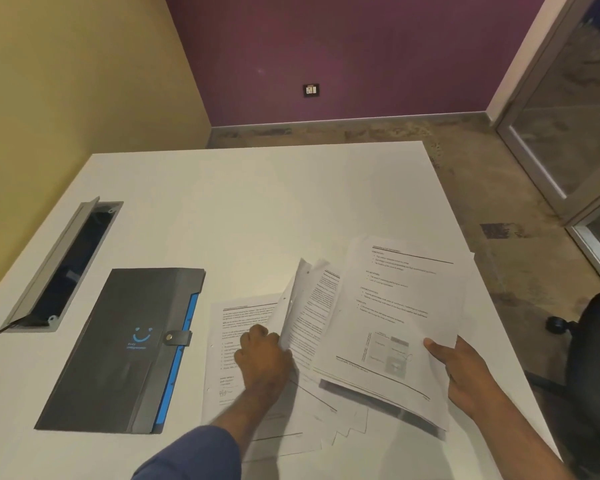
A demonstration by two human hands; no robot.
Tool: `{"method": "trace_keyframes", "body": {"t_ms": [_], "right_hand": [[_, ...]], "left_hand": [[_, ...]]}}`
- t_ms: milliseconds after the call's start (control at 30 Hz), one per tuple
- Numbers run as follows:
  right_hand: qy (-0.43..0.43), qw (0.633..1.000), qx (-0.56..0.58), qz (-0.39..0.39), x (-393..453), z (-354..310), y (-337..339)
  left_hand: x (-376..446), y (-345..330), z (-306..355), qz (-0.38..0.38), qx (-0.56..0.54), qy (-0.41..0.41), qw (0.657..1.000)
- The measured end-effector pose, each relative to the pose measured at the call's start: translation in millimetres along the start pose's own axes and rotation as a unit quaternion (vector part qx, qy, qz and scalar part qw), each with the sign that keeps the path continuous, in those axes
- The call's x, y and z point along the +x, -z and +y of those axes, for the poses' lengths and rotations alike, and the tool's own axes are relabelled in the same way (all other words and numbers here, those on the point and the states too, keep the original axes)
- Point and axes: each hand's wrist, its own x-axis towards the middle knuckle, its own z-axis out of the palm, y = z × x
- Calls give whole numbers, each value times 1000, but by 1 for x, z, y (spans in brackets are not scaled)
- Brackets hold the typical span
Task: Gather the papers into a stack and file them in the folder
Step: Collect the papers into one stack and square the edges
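Note:
A dark grey folder [125, 348] with a blue edge and a snap strap lies closed on the left of the white table [239, 209]. Printed papers [388, 317] are spread over the table's near right. My right hand [465, 372] grips a bundle of sheets at its right edge and holds it lifted and tilted. My left hand [264, 355] pinches a few sheets [298, 303] that stand curled upward from the pile. More loose sheets [229, 348] lie flat beneath both hands.
An open cable tray [66, 265] with a raised grey lid is set in the table's left side, a cable running from it. A black office chair [593, 348] stands to the right, beside the table's edge. Beyond is concrete floor.

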Motion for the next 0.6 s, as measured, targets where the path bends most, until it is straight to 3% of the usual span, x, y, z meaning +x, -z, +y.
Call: {"method": "trace_keyframes", "body": {"t_ms": [133,300,600], "right_hand": [[-2,1000,-10,-17,-3,3,-9],[3,1000,-15,-18,-4,3,-16],[-2,999,-22,-29,-4,2,-32]], "left_hand": [[6,3,-12,-26,-54,5,998],[14,11,-33,-35,-200,83,976],[5,16,-37,-66,-158,79,982]]}}
